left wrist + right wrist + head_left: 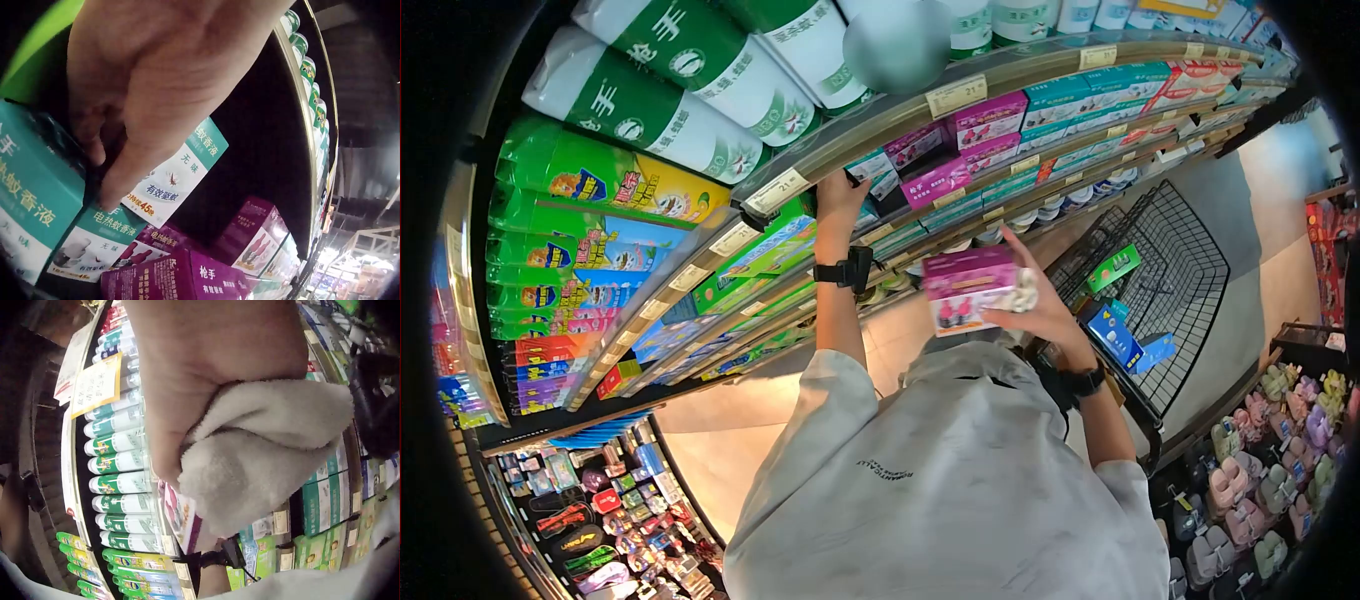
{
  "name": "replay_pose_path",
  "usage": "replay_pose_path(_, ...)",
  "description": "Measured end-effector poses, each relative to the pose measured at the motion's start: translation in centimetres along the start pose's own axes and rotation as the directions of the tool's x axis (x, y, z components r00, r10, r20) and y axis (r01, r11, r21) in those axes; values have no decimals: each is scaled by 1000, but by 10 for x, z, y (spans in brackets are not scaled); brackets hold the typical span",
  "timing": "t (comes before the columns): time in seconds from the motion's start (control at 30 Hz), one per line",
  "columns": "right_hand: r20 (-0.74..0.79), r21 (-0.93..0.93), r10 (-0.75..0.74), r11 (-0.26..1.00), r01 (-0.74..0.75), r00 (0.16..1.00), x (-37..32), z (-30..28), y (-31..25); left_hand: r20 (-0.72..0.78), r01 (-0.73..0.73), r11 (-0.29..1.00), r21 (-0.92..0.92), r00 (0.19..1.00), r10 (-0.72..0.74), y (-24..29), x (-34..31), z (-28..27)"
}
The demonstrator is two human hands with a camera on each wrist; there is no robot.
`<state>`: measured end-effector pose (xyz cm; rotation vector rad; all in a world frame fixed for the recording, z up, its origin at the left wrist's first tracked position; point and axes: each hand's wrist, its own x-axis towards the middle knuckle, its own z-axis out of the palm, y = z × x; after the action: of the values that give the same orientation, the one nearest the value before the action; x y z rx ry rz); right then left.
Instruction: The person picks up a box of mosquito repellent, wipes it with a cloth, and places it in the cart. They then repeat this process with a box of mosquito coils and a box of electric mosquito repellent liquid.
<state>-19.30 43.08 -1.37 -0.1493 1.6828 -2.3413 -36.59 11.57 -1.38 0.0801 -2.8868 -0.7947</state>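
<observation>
My left hand [840,198] reaches into a shelf of teal-and-white mosquito-repellent boxes. In the left wrist view its bent fingers and thumb come down among them, fingertips right at the top of a small teal box [100,240]; I cannot tell whether they pinch it. Another teal box [178,172] stands partly behind the thumb, and a larger one [37,194] is at the left. My right hand [1048,308] holds a purple mosquito-repellent box [970,285] in front of my chest, together with a fluffy whitish cloth [250,462]. That cloth covers much of the box in the right wrist view.
A black wire shopping cart [1190,290] with several packages stands to the right. Purple boxes [935,182] line the shelf beside the left hand. Spray cans [685,85] fill the shelf above, behind a price-tag rail [955,97]. Slippers [1250,470] hang at the lower right.
</observation>
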Motion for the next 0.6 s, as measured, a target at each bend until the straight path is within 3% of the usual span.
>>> replay_pose_path(0.03,108,-280,-77,954,104,991,16,4,-2,-6,7,1000,-8,1000,-7,-2,0,1)
replay_pose_path(0.07,231,-521,-119,823,226,966,29,9,-4,38,39,999,19,998,-40,-4,1,3)
replay_pose_path(0.1,238,-528,-117,817,230,964,40,17,-8,79,69,996,47,994,-73,0,3,1)
replay_pose_path(0.13,220,-611,48,785,99,974,50,25,-13,168,140,988,70,974,-150,10,1,-8)
replay_pose_path(0.17,185,-686,211,727,-28,960,58,31,-16,165,145,988,61,974,-153,7,-1,-4)
replay_pose_path(0.2,246,-731,3,657,183,969,68,31,5,108,76,997,-18,991,-73,-1,-2,2)
replay_pose_path(0.23,253,-736,7,651,187,967,76,34,10,43,1,996,-92,999,3,-10,-2,11)
replay_pose_path(0.27,241,-770,81,622,140,967,85,38,12,-58,-88,995,52,994,90,-19,-1,21)
replay_pose_path(0.33,198,-819,268,574,9,943,101,52,-5,-106,-153,988,13,982,154,-28,2,30)
replay_pose_path(0.37,205,-823,273,568,15,940,108,54,2,-104,-170,985,15,980,171,-31,0,36)
replay_pose_path(0.43,304,-824,-46,488,287,952,121,59,17,-124,-182,983,-10,976,179,-30,-3,36)
replay_pose_path(0.5,297,-858,-54,424,291,953,129,62,21,-144,-202,979,-29,970,196,-28,-4,33)
replay_pose_path(0.57,223,-892,58,414,179,973,135,65,22,-98,-186,981,-54,979,180,-28,-5,30)
replay_pose_path(0.6,189,-911,129,393,125,973,135,69,14,67,-35,990,-136,997,44,-19,-5,18)
